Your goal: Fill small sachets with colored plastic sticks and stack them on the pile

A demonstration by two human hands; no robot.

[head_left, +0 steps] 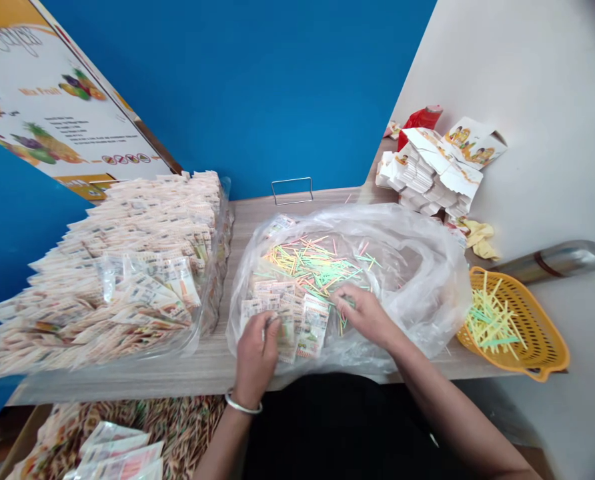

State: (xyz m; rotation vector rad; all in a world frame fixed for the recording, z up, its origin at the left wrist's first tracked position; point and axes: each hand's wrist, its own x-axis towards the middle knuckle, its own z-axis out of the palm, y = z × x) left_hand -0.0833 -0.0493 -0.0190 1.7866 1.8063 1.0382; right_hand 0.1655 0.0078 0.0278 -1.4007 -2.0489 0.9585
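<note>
My left hand [256,352] is closed over the left side of several printed flat sachets [313,327]. Its thumb and fingers are curled together against them, and I cannot make out what lies between the fingertips. To the right, my right hand [366,315] is pinched at the near edge of a loose heap of thin green, yellow and pink plastic sticks [317,267]. What its fingertips hold is too small to tell. Both sachets and sticks lie on a large clear plastic bag [417,267] spread over the table.
A big mound of similar sachets [147,220] in clear plastic covers the table's left. On the right are a yellow basket [545,340] of sticks, a steel cylinder [567,260] and folded white cartons [427,173]. More sachets [122,447] fill a box below the table [127,387].
</note>
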